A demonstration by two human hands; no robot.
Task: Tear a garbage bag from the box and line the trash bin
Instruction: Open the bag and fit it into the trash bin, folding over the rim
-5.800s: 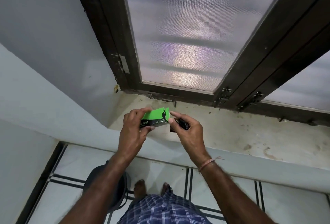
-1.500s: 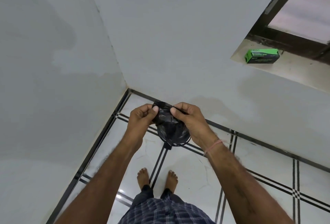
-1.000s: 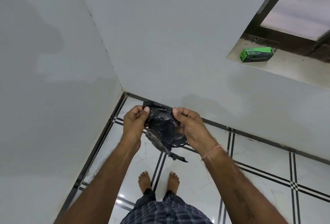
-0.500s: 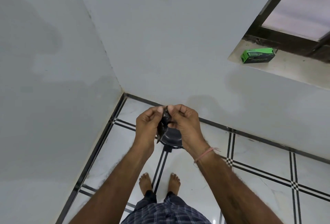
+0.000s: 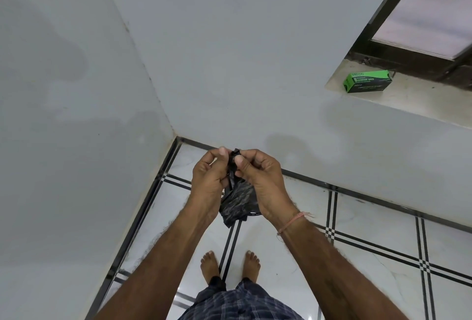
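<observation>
A black garbage bag, still crumpled and folded, was held up in front of the body by both hands. Its top edge was pinched between thumb and fingers of the left hand and of the right hand, the two hands set close together; the rest of the bag hung down between the wrists. A green box was seen lying on the window sill at upper right, well apart from the hands. Bare feet were placed on the white tiled floor near the corner of the grey walls. A thread band was worn on the right wrist.
</observation>
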